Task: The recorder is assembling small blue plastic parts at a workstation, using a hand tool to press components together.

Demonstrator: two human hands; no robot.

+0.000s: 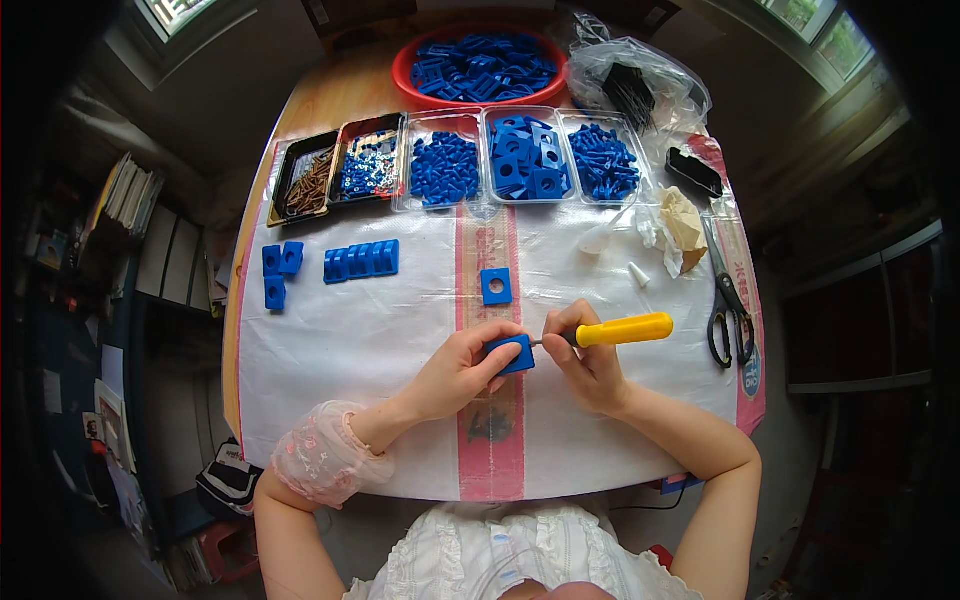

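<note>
Near the middle of the table, my left hand [460, 368] grips a blue plastic block [516, 352] between thumb and fingers. My right hand [588, 368] pinches the shaft end of a screwdriver [626, 329] with a yellow handle, which points out to the right. The screwdriver's metal tip meets the right side of the block; the exact contact spot is too small to make out. Just beyond my hands lies a square blue plate [496, 287] with a round hole. Farther left are a row of joined-looking blue parts [361, 261] and several loose blue blocks [273, 262].
Along the back stand a tray of screws [308, 182], a tray of small nuts [369, 160] and clear boxes of blue parts [443, 168]. Behind them is a red basin [405, 84]. At right lie scissors [733, 310], crumpled paper [683, 230] and a white nozzle-like cone [638, 274].
</note>
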